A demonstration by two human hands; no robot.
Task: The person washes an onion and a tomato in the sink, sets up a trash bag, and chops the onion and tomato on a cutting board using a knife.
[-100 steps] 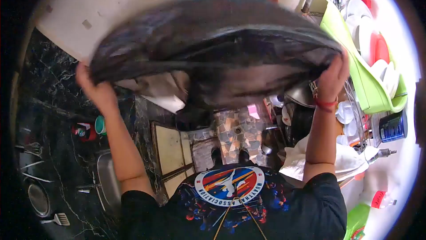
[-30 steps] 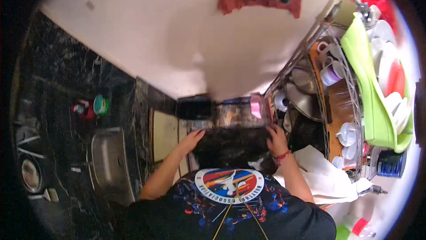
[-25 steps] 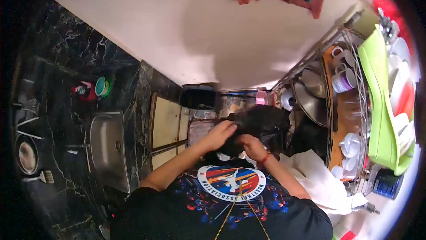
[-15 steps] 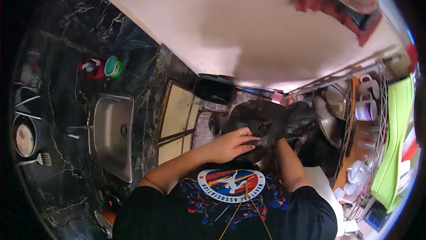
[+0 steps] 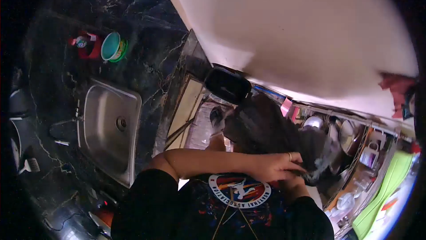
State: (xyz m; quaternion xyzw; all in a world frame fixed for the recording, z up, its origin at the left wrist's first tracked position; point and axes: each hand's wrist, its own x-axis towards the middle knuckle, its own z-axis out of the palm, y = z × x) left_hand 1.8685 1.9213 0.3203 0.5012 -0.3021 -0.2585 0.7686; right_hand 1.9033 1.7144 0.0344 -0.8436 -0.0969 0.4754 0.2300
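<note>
Your left grip (image 5: 276, 167) reaches across your body, fingers slightly parted, beside the gathered end of the black bag (image 5: 270, 124); whether it pinches the plastic you can't judge from this view. Your right grip (image 5: 292, 181) lies just under it, mostly covered by the left fingers and the bag's folds, so its hold can't be made out either. A few seconds ago you had the bag spread wide between both hands, high in front of you; now it hangs low and bunched over the floor, and your hands have come together at its end on the rack side. That means you are working at one gathered end, no longer across the full width. The bag's other end lies near the black bin (image 5: 227, 84), which stands against the wall (image 5: 319, 31); the folds make it hard to say whether they touch. Your view has also swung round: the sink (image 5: 104, 120) in the dark tabletop (image 5: 151, 31) shows larger on one side, while the green dish rack (image 5: 385, 193) has slipped toward the far edge.
</note>
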